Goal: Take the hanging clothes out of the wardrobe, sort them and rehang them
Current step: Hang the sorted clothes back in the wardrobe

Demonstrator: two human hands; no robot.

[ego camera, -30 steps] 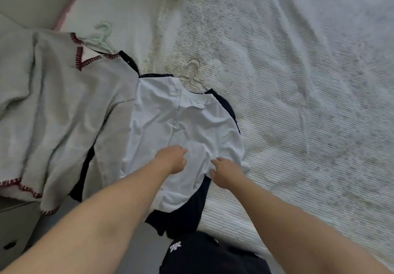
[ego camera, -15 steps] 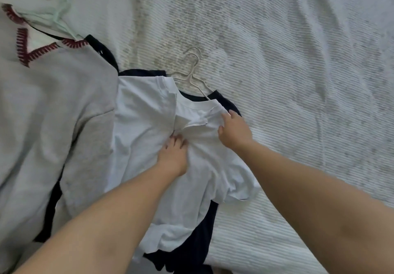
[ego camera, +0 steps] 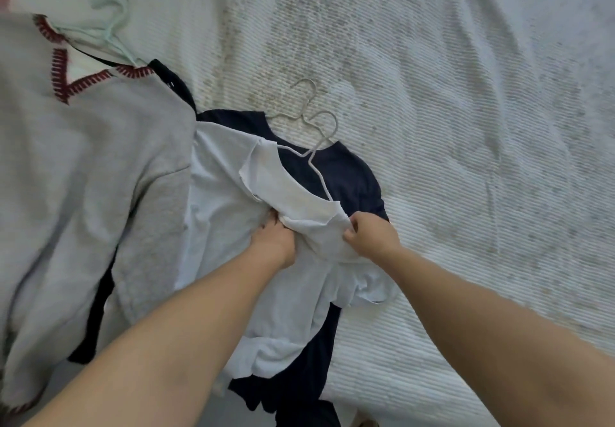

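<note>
White T-shirt: a thin white cotton T-shirt (ego camera: 229, 200) is spread on the bed, lying on a dark navy garment (ego camera: 346, 174), its neckline bunched and pulled toward the near side.
Hanger: a thin white wire hanger (ego camera: 319, 147) is seen at the shirt's collar, its hook on the bedspread at the far side; one arm runs under the bunched fabric.
Left hand: the left hand (ego camera: 276, 243) is pressed into the bunched cloth below the collar, fingers curled into it.
Right hand: the right hand (ego camera: 372, 237) pinches the gathered collar edge just right of the left hand.
Handling: the shirt is judged light, limp and not fragile; it will sag and fold wherever it is not held. The collar or shoulder seams are the best hold, so the neck opening can be eased over the stiff, springy wire.
Neighbours: a grey knit sweater with red stitched V-neck (ego camera: 93, 167) lies to the left, on a pale mint plastic hanger (ego camera: 113, 27).
Surface: all rests on a white ribbed bedspread (ego camera: 466, 127).
Containers: none is in view; the wardrobe is not visible.
</note>
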